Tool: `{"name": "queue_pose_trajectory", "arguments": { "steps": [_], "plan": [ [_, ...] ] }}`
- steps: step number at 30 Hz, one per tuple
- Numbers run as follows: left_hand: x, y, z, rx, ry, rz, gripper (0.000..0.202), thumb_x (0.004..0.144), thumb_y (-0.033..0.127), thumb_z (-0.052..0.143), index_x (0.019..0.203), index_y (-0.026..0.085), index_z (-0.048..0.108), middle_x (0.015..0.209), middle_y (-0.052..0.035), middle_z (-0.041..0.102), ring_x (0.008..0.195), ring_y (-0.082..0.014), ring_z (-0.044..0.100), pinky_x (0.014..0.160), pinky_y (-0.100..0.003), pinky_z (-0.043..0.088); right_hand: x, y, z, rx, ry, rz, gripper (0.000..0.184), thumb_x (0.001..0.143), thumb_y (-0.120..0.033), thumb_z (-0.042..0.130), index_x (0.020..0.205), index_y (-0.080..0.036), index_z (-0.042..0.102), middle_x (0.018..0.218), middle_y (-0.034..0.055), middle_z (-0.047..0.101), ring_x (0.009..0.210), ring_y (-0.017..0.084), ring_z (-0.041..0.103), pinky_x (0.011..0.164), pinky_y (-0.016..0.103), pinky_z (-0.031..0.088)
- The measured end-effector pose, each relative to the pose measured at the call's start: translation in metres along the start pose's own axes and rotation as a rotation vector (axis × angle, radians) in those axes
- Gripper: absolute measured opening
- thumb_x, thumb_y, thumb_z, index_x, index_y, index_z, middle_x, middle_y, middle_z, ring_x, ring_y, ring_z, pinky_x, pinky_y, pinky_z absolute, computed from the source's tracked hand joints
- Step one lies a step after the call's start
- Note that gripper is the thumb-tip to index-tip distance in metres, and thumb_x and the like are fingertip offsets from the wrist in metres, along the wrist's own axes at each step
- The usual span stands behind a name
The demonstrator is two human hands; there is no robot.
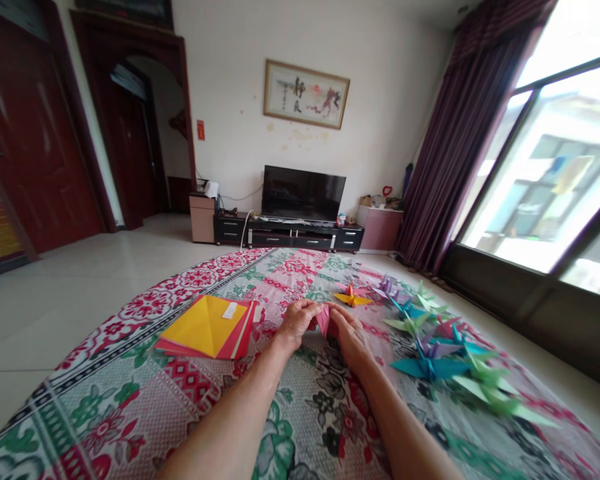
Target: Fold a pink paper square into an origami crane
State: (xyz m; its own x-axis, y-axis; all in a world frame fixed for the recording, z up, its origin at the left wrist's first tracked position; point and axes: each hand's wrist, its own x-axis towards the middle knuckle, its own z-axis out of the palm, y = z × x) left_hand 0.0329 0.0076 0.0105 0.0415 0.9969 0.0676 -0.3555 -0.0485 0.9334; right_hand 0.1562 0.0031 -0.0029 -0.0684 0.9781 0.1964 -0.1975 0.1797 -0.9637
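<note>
Both my hands meet over a floral cloth point(130, 400) spread in front of me. My left hand point(298, 321) and my right hand point(347, 329) are closed on a folded pink paper piece point(323, 319), which stands pinched between their fingertips. Just left of my left hand lies a stack of coloured paper squares point(209, 327), yellow on top with red and orange beneath. To the right of my right hand sit several folded paper cranes point(433, 340) in green, teal, purple and pink. An orange crane point(351, 298) sits just beyond my fingers.
The cloth covers a low surface on a pale tiled floor point(55, 293). A TV point(303, 193) on a dark stand is against the far wall. Dark wooden doors point(40, 147) are at the left; a large window point(555, 187) with purple curtains at the right.
</note>
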Motion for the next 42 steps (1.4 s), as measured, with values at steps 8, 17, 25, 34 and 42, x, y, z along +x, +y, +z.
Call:
{"name": "queue_pose_trajectory", "arguments": {
  "steps": [8,17,25,34,42],
  "plan": [
    [-0.002,0.01,-0.003,-0.097,-0.022,-0.101,0.023,0.057,0.029,0.068,0.072,0.015,0.057,0.05,0.0049,0.051,0.04,-0.005,0.042,0.038,-0.017,0.029,-0.003,-0.004,0.006,-0.446,0.084,-0.476,0.031,0.067,-0.018,0.05,0.096,-0.022,0.061,0.118,0.0078,0.051,0.102,0.02,0.052,0.06,0.024,0.048],
    [0.0,0.006,0.0,0.195,0.022,-0.109,0.041,0.068,0.054,0.055,0.071,0.014,0.062,0.054,-0.0011,0.057,0.044,-0.0092,0.05,0.04,-0.019,0.033,-0.005,-0.009,0.006,-0.348,0.116,-0.224,0.025,0.068,-0.037,0.059,0.08,-0.016,0.063,0.074,0.0033,0.064,0.069,0.016,0.057,0.063,0.026,0.045],
    [-0.004,0.006,-0.002,0.219,-0.011,0.087,0.033,0.065,0.046,0.061,0.071,0.014,0.065,0.06,-0.0014,0.059,0.056,-0.0106,0.052,0.047,-0.019,0.037,-0.005,-0.014,0.004,-0.125,0.096,-0.037,0.028,0.059,-0.041,0.067,0.075,-0.018,0.064,0.067,0.0012,0.064,0.058,0.013,0.055,0.058,0.025,0.043],
    [-0.001,0.0,-0.002,0.236,-0.024,0.133,0.028,0.062,0.039,0.065,0.071,0.013,0.065,0.051,0.0019,0.055,0.043,-0.0065,0.042,0.044,-0.02,0.032,-0.002,-0.011,0.003,-0.118,0.071,-0.015,0.038,0.061,-0.047,0.066,0.084,-0.016,0.065,0.067,0.0015,0.062,0.056,0.012,0.053,0.052,0.022,0.041],
    [-0.002,0.0,-0.004,0.247,-0.074,0.12,0.028,0.063,0.039,0.064,0.07,0.012,0.066,0.051,0.0015,0.054,0.044,-0.0063,0.041,0.044,-0.019,0.033,0.0,-0.004,-0.005,-0.107,0.064,-0.032,0.039,0.065,-0.051,0.062,0.086,-0.018,0.067,0.068,-0.0001,0.063,0.055,0.012,0.052,0.055,0.024,0.042]
  ]
}}
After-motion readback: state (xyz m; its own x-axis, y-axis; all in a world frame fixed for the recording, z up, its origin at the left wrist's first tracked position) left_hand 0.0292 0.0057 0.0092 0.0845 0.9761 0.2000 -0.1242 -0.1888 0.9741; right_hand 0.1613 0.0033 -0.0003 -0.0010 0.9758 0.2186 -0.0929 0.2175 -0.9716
